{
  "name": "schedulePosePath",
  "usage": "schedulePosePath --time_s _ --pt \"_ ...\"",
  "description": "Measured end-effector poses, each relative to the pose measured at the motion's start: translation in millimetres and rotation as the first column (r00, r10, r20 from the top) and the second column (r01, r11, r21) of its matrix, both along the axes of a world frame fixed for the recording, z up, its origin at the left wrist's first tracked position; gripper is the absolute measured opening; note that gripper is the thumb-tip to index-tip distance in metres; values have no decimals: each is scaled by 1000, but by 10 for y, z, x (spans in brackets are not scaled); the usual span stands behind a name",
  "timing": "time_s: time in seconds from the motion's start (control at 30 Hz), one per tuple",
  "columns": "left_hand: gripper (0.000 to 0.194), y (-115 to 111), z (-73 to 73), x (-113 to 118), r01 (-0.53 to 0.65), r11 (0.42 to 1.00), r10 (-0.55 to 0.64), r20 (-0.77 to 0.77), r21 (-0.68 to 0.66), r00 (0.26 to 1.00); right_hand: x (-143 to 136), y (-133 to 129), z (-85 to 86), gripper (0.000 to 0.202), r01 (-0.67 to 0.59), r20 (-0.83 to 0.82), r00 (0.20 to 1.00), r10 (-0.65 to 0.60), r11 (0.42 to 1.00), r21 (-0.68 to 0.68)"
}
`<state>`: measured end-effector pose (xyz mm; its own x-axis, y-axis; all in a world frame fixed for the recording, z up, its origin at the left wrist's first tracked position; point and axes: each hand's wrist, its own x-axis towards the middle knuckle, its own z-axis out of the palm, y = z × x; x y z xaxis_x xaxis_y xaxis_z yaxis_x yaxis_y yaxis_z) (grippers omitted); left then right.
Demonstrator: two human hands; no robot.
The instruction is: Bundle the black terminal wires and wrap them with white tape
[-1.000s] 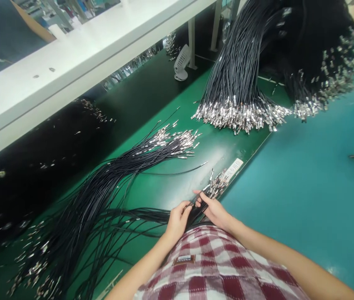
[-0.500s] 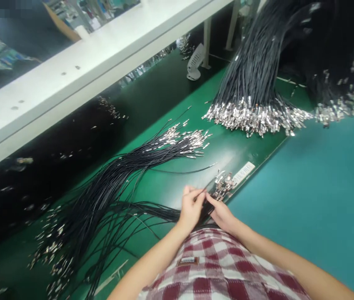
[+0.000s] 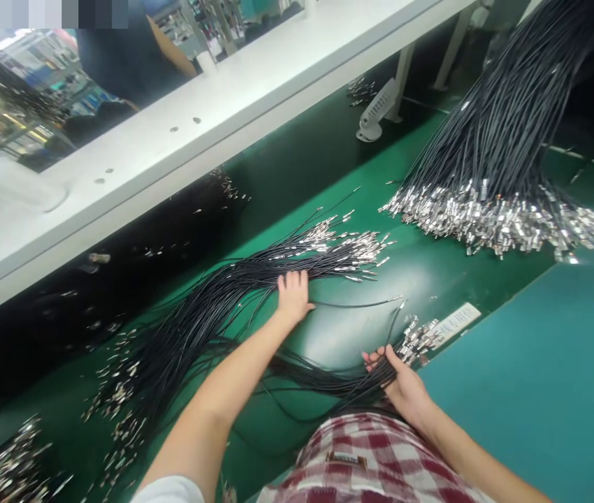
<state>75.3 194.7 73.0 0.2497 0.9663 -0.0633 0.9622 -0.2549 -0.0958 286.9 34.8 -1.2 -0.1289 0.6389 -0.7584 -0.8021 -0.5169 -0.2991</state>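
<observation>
The left hand [image 3: 293,297], having just left the wire bundle [image 3: 331,381], is reaching thumb-spread to the wire pile [image 3: 247,277], leaving the right hand [image 3: 402,381] alone clasping that bundle at the tabletop's [image 3: 339,337] near edge.

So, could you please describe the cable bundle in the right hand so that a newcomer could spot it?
On the green tabletop, find the edge beside the checked garment. There the right hand holds a bundle of black cables with silvery metal ends. Unlike other bundles, its ends lie by the white label.
</observation>
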Motion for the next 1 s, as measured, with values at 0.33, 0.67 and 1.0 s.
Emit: schedulePosePath --time_s 0.33,0.67,1.0 --pt "19 82 83 -338 17 980 -42 -120 -199 992 16 87 22 21 13 -30 999 -15 998 -68" --pt "33 -763 676 -158 213 916 48 619 -341 784 35 112 139 39 82 -203 978 -53 987 138" --pt "28 -2133 11 -108 141 824 261 589 -548 764 77 93 96 37 2 -80 997 17 973 231"
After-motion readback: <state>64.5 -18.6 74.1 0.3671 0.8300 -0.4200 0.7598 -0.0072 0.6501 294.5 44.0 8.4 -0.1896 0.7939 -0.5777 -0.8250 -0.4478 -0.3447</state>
